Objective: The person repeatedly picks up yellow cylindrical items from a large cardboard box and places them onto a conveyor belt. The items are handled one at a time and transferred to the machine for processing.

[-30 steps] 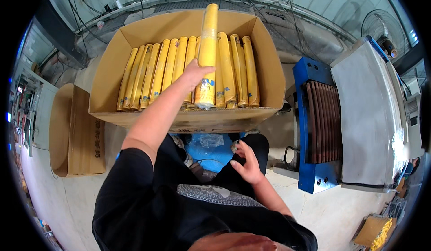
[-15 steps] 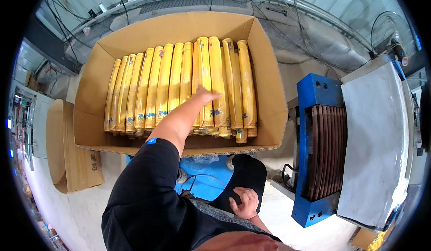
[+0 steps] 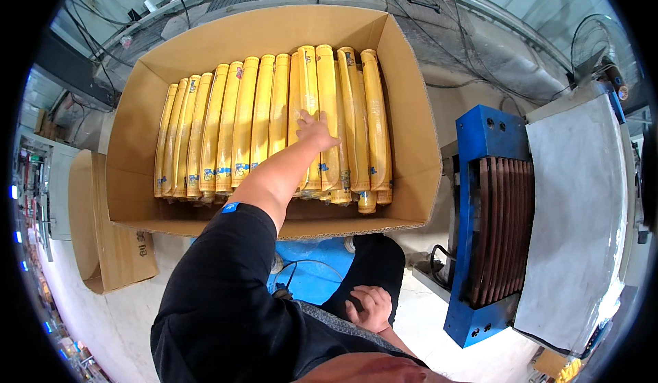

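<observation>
Inside the large brown cardboard box, the long yellow plastic-wrapped tube held raised a second ago apparently lies level in its row, filling it there; the left hand spreads over it, unclamped; the right hand rests half-curled, well apart.

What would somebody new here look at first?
Probably the bright yellow rolls, packed side by side in the big open cardboard box, with the left hand spread over them. Next, perhaps the blue-framed row of dark slats on the right, beside a pale grey panel.
</observation>
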Demonstrator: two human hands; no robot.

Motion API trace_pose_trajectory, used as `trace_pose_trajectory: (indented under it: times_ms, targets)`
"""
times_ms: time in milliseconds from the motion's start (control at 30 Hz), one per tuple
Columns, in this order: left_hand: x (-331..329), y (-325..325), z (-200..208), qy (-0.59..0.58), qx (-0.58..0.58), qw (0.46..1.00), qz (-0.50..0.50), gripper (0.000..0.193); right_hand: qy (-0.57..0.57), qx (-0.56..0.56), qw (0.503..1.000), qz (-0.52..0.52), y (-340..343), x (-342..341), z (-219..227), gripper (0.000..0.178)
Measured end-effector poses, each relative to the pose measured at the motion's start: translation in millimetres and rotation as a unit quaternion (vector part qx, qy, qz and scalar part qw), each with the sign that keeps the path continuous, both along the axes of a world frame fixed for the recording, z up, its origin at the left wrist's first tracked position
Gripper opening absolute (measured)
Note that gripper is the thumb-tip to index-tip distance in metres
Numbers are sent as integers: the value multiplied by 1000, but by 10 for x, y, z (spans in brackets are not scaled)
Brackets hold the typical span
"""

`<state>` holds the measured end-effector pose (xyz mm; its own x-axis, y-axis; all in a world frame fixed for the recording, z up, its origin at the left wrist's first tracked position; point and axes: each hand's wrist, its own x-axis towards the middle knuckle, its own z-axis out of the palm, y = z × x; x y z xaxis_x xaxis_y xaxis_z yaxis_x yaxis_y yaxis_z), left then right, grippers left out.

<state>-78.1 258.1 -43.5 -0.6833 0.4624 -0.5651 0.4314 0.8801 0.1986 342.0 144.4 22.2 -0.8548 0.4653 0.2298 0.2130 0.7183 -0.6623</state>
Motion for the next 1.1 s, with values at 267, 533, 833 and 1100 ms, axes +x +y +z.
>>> trace_pose_trajectory:
  times_ms: [267, 533, 833, 1100]
  targets:
    - [-203, -649, -261, -118, 86, 989, 27, 100, -4, 18, 1000, -16, -119, -9, -5, 23]
    - [9, -1479, 707, -114, 9, 957, -267, 69, 3, 53, 998, -33, -83, 184, -29, 19]
    - [789, -2179, 674, -94, 151, 962, -208, 57, -21, 82, 995, -61, -334, 434, -150, 22]
    - [962, -2474, 498, -94, 268, 955, -93, 50, -62, 108, 990, -62, -451, 397, -163, 25]
